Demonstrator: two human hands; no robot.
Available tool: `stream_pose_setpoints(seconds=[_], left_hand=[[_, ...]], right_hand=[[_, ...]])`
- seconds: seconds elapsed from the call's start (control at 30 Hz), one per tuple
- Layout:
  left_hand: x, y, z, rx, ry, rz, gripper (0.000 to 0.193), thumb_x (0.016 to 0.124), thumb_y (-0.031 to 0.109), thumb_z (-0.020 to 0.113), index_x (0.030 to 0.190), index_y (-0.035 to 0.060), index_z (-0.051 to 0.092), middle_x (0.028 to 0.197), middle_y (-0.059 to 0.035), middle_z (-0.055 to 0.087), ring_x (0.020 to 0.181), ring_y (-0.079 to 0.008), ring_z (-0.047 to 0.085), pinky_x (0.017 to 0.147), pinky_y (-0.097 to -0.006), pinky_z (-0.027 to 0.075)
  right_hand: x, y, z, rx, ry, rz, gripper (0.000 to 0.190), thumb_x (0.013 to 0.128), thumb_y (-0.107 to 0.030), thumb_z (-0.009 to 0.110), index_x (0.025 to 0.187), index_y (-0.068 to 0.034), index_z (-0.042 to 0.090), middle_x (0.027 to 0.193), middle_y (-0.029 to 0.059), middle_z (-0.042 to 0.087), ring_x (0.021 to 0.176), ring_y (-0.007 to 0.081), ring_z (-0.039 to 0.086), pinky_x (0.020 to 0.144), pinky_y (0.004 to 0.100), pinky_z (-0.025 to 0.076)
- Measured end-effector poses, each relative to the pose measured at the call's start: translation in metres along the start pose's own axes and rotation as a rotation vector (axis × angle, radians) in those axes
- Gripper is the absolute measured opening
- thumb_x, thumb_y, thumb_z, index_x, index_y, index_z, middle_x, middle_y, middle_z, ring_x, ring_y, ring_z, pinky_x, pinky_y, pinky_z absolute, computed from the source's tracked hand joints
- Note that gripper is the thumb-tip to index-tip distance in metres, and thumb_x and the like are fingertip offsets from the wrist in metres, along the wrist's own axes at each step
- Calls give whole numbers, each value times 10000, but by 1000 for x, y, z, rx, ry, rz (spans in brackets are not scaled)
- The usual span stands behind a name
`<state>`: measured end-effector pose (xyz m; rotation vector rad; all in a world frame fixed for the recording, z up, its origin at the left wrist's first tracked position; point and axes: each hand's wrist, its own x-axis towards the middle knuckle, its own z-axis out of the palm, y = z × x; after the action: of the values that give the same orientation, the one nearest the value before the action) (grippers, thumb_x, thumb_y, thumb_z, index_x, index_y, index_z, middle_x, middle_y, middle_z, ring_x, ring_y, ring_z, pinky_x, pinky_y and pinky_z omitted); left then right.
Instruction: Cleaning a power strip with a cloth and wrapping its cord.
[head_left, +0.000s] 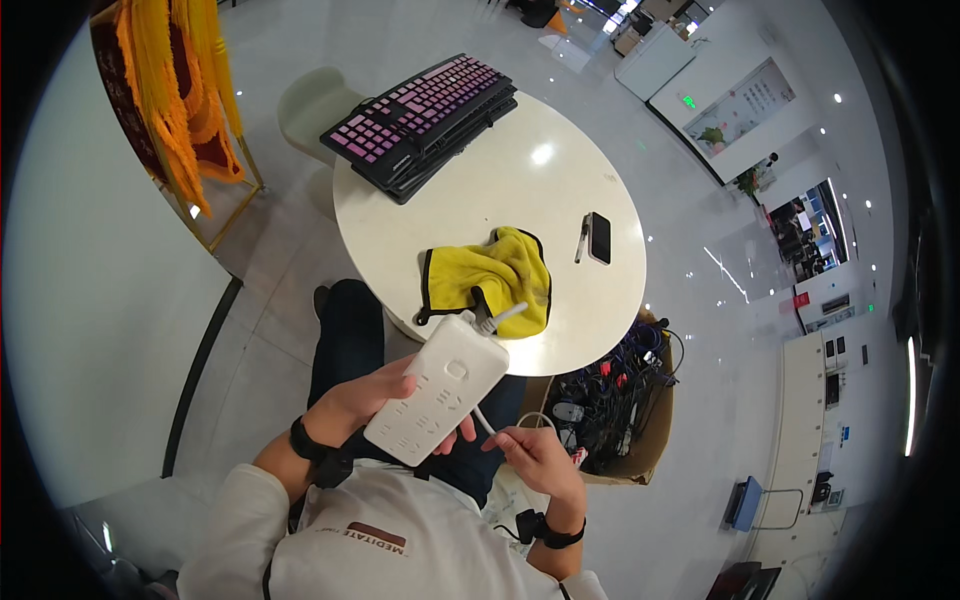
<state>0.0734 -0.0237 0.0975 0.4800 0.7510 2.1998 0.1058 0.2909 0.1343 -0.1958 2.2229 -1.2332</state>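
A white power strip is held up over my lap in my left hand. The thumb rests on its socket face and the fingertips show past its far side. At the strip's upper end, its white power cord comes out and passes behind the body. Below and to the right, my right hand pinches a lower stretch of that cord, and a loop of it curves up behind the hand. Just beyond the strip, a crumpled yellow cloth with black edging lies on the round white table.
Stacked black keyboards sit at the table's far left, the top one with pink keys. A pen lies beside a smartphone. Right of my legs stands a cardboard box full of tangled cables. A pale chair stands behind the table.
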Motion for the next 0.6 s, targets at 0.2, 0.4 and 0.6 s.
stream_pose_setpoints(seconds=[0.2,0.4,0.6], left_hand=[[-4,-24,-28,-328,-69,-19,976,969,790,633,1514,-16,559,1255,-356,713,985,-396,790,809,-458,667],[3,-6,-25,-59,110,-226,695,1166,516,476,1681,243,97,1238,-281,708,923,-376,801,780,-485,679],[-6,-16,-32,11,253,-94,797,1099,524,623,1700,241,183,1405,-212,625,1031,-408,778,854,-527,665]], right_hand=[[-7,1,-8,-136,-91,-134,262,1124,-227,640,1098,-23,803,638,67,571,567,152,473,562,343,422],[-20,14,-19,-17,43,-63,184,1091,-158,698,1099,9,778,733,14,627,654,83,502,596,295,422],[-30,49,-39,139,-27,151,236,1109,-205,700,1041,19,729,771,-43,610,690,49,491,608,244,388]])
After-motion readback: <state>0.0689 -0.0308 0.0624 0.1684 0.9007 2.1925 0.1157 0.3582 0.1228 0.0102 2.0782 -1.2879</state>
